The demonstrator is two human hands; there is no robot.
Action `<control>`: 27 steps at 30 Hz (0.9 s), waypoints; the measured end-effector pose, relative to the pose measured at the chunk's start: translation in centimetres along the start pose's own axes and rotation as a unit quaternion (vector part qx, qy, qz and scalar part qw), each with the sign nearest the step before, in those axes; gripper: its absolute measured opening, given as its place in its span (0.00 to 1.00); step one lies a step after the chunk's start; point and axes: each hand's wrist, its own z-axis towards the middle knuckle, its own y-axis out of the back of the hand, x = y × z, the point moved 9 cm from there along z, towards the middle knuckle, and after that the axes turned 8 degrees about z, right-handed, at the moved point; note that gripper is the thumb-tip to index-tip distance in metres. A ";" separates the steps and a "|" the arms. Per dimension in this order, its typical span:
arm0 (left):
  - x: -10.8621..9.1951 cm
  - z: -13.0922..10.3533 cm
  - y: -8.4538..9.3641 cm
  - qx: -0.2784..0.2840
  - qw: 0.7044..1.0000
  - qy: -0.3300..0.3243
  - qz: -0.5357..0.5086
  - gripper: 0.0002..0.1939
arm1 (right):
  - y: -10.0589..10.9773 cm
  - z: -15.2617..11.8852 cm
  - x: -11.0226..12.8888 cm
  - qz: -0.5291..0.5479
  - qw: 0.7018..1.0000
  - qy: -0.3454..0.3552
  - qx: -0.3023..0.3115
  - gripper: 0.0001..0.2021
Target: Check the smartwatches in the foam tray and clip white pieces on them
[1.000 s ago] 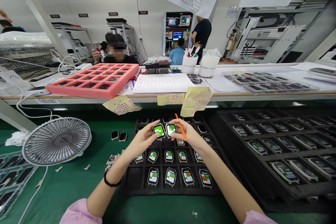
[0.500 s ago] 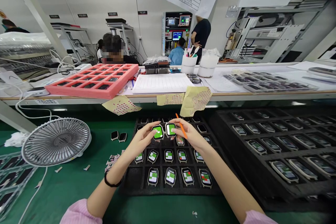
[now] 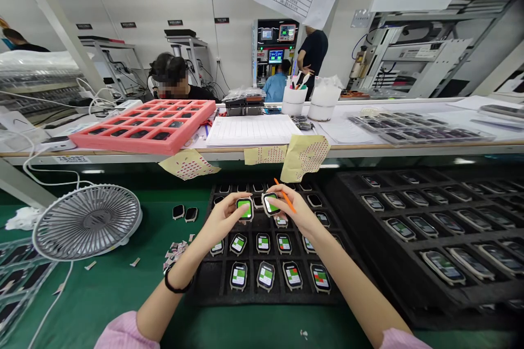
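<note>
My left hand [image 3: 226,217] grips a smartwatch body [image 3: 244,209] with a lit green screen, its thumb lying on the glass. In my right hand [image 3: 293,208] is a second smartwatch body [image 3: 270,204], its screen white and green, with the thumb at its edge. An orange stick-like tool [image 3: 285,196], perhaps a pen, is also tucked between the right fingers. Both watches are held side by side above a black foam tray [image 3: 245,297]. Rows of strapless watches sit in its compartments, several lit green and white, some with red patches. My forearms cover part of the tray.
A second black tray of watches [image 3: 409,262] lies to the right. On the left are a grey fan [image 3: 88,221], two loose watches [image 3: 191,214] and small scraps [image 3: 176,251]. A pink foam tray [image 3: 180,142] rests on the shelf ahead. Other people sit and stand beyond.
The left watch has shifted slightly down and its screen shows more plain green. The right watch has moved slightly right and tilted. Both hands keep hold of their watches.
</note>
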 end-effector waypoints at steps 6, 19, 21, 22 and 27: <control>0.2 0.1 0.1 -0.019 1.000 0.006 0.012 0.21 | 0.3 0.0 -0.1 -0.006 0.999 -0.006 -0.038 0.15; -0.4 -0.1 -0.2 0.022 1.000 -0.012 -0.004 0.28 | -0.8 0.3 -1.0 -0.014 0.997 0.011 0.070 0.23; -0.4 -0.2 -0.3 0.031 0.999 -0.024 0.012 0.35 | -0.8 0.2 -0.9 -0.009 0.997 0.012 0.071 0.22; -0.4 -0.2 -0.3 0.032 0.999 -0.030 0.019 0.36 | -0.9 0.2 -0.8 -0.006 0.997 0.012 0.071 0.22; -1.5 -0.5 0.4 -0.022 0.989 -0.085 0.121 0.26 | -1.0 0.3 -1.1 -0.002 0.998 0.006 0.056 0.18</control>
